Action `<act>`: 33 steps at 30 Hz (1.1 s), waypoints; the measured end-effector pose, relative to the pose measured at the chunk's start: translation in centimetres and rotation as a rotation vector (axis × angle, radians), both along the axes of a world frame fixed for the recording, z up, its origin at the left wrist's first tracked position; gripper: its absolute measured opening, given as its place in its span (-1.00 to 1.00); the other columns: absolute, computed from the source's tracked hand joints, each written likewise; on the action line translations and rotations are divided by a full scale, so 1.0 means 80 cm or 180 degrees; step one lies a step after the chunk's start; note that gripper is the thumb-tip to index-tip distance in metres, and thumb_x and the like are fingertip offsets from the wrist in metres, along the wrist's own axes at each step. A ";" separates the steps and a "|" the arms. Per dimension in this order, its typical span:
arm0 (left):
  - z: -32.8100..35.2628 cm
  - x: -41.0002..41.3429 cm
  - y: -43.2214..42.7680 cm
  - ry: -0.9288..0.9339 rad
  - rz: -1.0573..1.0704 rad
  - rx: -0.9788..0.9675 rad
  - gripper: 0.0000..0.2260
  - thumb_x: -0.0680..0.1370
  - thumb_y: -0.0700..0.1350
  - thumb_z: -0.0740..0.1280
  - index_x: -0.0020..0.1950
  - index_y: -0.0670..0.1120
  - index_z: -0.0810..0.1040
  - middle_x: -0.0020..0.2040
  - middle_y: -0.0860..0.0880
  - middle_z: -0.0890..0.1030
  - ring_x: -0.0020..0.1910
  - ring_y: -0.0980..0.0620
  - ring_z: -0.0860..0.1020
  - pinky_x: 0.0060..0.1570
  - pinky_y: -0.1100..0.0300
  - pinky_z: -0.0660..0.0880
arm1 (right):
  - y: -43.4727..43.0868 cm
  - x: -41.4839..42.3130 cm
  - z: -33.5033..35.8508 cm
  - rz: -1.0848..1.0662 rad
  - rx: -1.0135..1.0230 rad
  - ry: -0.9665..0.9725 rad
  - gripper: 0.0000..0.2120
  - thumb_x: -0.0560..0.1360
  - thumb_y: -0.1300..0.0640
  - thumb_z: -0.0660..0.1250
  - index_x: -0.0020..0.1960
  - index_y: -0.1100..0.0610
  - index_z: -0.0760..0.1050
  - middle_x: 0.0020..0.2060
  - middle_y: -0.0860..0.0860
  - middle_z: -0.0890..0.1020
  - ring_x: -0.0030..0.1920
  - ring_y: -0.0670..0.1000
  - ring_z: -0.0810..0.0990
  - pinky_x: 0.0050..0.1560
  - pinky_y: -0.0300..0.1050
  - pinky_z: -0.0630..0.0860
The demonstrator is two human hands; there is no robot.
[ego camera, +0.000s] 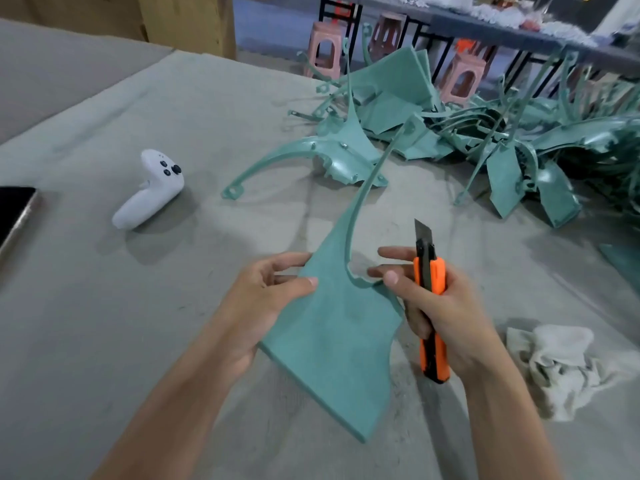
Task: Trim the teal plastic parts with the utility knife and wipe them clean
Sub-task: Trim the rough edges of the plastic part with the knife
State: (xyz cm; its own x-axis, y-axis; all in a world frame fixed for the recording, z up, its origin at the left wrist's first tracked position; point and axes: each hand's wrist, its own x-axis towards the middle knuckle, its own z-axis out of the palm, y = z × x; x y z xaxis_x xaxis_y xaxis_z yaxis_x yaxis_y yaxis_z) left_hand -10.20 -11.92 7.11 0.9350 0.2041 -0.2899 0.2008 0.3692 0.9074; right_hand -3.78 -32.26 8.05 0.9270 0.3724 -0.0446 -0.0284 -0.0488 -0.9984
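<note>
Held teal part (329,327): a flat, matt piece between the two hands, raised off the counter (104,306). Its broad end is nearest the camera, and it narrows into a long thin curved arm that runs away toward the pile.
Left hand (266,299): at the part's left edge. It grips the part, with the thumb laid across the top face and the fingers curled behind the edge.
Right hand (440,306): just right of the part, beside the rough notch where the thin arm begins. The lower fingers are wrapped round the utility knife (438,275). The thumb and forefinger reach toward the notch; whether they touch it I cannot tell.
Utility knife: orange and black handle, held roughly upright in the right hand. The blade (423,230) is extended and points up and away, clear of the part.
Rag (561,362): a crumpled pale cloth lying on the counter to the right of the right hand, well apart from the held part.
Counter: covered in grey fabric.
White controller (152,188): lying on the counter, far to the left.
Dark flat device (14,216): at the left edge, partly out of view.
Glossy teal part (311,157): on the counter beyond the hands, its curved arm stretching left.
Pile of teal parts (519,140): a tangled heap across the counter's far right.
Pink stools (325,46): on the floor behind the counter.
</note>
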 end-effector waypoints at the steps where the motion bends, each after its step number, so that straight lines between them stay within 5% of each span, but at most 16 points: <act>1: 0.001 -0.001 -0.001 0.0012 -0.0079 0.0063 -0.78 0.49 -0.35 0.36 -0.10 -0.06 0.70 -0.22 -0.15 0.71 -0.38 -0.01 0.66 -0.37 0.24 0.58 | 0.001 -0.001 0.000 0.0043 -0.0047 -0.0036 -0.74 0.36 0.05 0.54 0.04 -0.01 0.66 -0.09 0.09 0.73 -0.60 -0.10 0.28 -0.58 -0.28 0.23; 7: 0.001 -0.001 -0.002 0.0017 -0.0223 0.0214 -0.77 0.49 -0.33 0.37 -0.16 -0.01 0.70 -0.25 -0.12 0.70 -0.38 0.02 0.65 -0.39 0.28 0.55 | 0.009 -0.006 0.001 0.0162 -0.0425 -0.0482 -0.87 0.42 0.38 0.47 -0.11 0.19 0.64 -0.43 -0.12 0.63 -0.58 -0.21 0.47 -0.51 -0.48 0.32; 10: -0.001 -0.003 -0.001 -0.0040 -0.0266 0.0254 -0.81 0.49 -0.31 0.38 -0.09 -0.03 0.68 -0.25 -0.11 0.70 -0.37 0.02 0.65 -0.38 0.27 0.55 | 0.010 -0.008 -0.002 0.0272 -0.0756 -0.0697 -0.87 0.44 0.36 0.47 -0.15 0.16 0.60 -0.57 -0.24 0.49 -0.57 -0.24 0.44 -0.50 -0.49 0.30; 22: -0.003 -0.005 0.001 -0.0044 -0.0386 0.0259 -0.81 0.49 -0.27 0.38 0.00 -0.03 0.68 -0.18 -0.13 0.71 -0.30 0.00 0.67 -0.33 0.25 0.56 | 0.010 -0.008 -0.007 0.0143 -0.0516 -0.0677 -0.79 0.41 0.40 0.48 -0.27 0.19 0.51 -0.63 -0.20 0.44 -0.62 -0.20 0.38 -0.53 -0.47 0.26; 29: -0.007 -0.005 0.005 0.0212 -0.0744 -0.0197 -0.69 0.36 -0.21 0.41 0.09 -0.17 0.66 -0.05 -0.22 0.69 -0.23 -0.06 0.68 -0.24 0.19 0.62 | 0.004 -0.007 0.001 -0.0047 -0.0086 -0.0366 -0.85 0.43 0.13 0.51 -0.28 0.05 0.58 -0.49 -0.06 0.59 -0.57 -0.05 0.33 -0.53 -0.31 0.26; 33: -0.005 -0.006 0.006 0.0262 -0.1297 -0.0519 -0.69 0.42 -0.24 0.35 0.15 -0.19 0.65 0.08 -0.27 0.66 -0.14 -0.08 0.67 -0.09 0.14 0.61 | 0.004 -0.006 0.000 0.0008 0.0012 -0.0447 -0.94 0.43 0.10 0.43 -0.14 -0.07 0.62 -0.38 0.05 0.67 -0.45 0.24 0.29 -0.42 0.08 0.32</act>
